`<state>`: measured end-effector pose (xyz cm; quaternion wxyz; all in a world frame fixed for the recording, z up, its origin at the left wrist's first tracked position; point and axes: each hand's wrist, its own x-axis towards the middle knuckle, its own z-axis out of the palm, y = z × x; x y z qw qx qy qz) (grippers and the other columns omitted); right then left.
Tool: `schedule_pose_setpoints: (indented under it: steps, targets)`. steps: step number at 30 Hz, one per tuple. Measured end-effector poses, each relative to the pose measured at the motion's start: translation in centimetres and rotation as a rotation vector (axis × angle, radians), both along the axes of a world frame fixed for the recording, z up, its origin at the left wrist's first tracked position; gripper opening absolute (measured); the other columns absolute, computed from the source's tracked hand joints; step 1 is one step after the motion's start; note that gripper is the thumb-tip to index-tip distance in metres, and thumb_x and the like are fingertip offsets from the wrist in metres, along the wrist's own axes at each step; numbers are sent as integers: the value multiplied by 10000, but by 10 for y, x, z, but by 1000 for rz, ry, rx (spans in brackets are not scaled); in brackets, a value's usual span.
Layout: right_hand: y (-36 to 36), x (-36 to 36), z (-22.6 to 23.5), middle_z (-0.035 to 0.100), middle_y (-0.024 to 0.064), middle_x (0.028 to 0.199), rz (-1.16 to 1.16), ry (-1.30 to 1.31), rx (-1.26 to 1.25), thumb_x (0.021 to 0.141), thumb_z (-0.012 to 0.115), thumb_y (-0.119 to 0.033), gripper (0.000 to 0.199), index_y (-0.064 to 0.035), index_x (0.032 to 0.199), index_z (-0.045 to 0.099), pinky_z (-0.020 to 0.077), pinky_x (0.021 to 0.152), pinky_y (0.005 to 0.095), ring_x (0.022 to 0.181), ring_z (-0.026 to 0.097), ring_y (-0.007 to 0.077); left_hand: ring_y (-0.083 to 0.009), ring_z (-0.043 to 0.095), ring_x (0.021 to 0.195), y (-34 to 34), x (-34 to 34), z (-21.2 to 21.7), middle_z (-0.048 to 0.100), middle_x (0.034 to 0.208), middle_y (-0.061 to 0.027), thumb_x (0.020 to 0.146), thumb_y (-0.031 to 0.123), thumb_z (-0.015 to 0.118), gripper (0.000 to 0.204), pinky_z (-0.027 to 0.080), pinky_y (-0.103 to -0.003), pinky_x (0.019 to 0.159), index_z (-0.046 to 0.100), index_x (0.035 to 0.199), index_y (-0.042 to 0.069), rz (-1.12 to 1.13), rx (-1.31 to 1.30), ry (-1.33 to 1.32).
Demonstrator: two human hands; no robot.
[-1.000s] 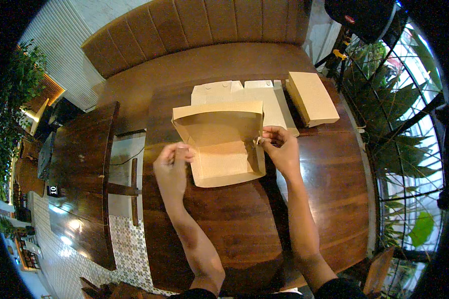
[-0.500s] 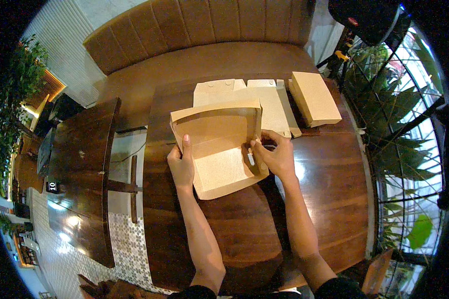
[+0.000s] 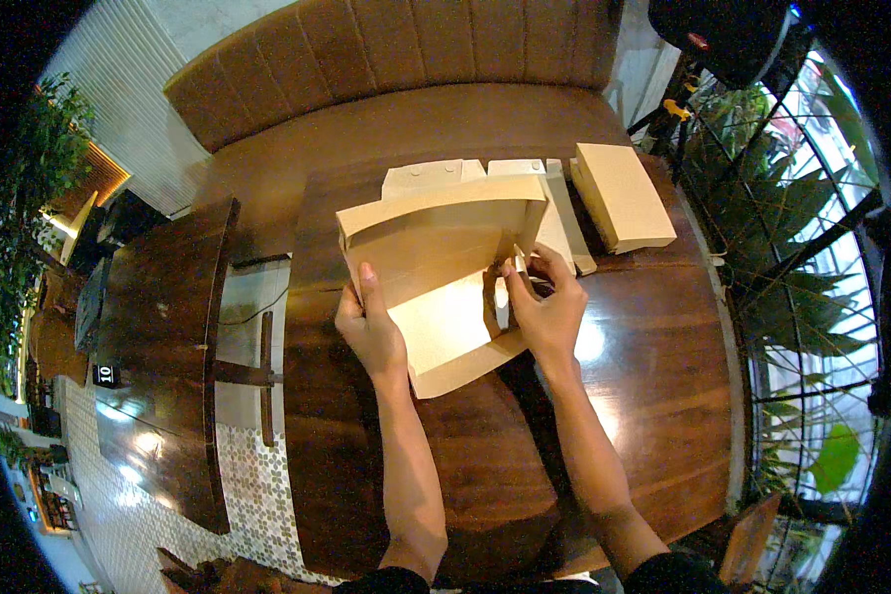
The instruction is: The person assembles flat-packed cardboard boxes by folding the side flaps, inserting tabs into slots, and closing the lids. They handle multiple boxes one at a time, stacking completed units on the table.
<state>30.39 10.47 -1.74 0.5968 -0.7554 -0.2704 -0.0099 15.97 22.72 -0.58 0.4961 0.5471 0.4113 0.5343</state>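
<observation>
Apparently one box [image 3: 625, 197] is closed, one blank [image 3: 431, 178] lies flat, and your left hand [image 3: 371, 327] and right hand [image 3: 547, 305] grip the open carton [image 3: 436, 282], its right side seemingly unfastened.

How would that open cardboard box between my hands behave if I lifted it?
The open box is probably light: its card looks thin. The raised lid may swing, being merely folded up. Rolling seems unlikely, given the flat base.

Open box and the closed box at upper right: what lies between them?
In the head view, a flat cardboard piece lies between the open box and the closed box.
</observation>
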Motion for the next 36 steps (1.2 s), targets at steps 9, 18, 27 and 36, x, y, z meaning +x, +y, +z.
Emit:
schedule_pose_setpoints:
  steps: [9,18,27,36]
  targets:
    - [-10,13,12,791,166,1017,-113,-11,71,933,798,-226,291,-20,1138,780,586,804,341,892,763,228,-93,594,895,-32,12,29,704,954,-43,1073,387,619,424,464,-261,834,692,1027,-27,10,9,-134]
    - [-14,24,3,784,164,974,-127,-122,-18,940,772,-182,244,2,1101,776,569,786,318,858,734,167,-87,547,831,-32,13,34,670,885,-12,1081,399,599,444,443,-260,770,680,971,-23,-79,83,-63]
    - [-36,45,20,769,149,1080,179,130,-116,886,839,-285,470,-34,1257,696,586,861,381,975,744,233,-147,630,950,-5,-7,22,711,1023,-95,1051,492,610,551,501,-316,891,695,1166,-40,-305,-177,165]
    - [-54,69,19,776,128,998,-9,85,-36,952,759,-167,261,13,1139,727,541,842,331,903,701,176,-234,642,1148,-8,-2,-3,681,1252,-139,964,330,767,545,512,-381,996,612,1363,-7,-624,-33,285]
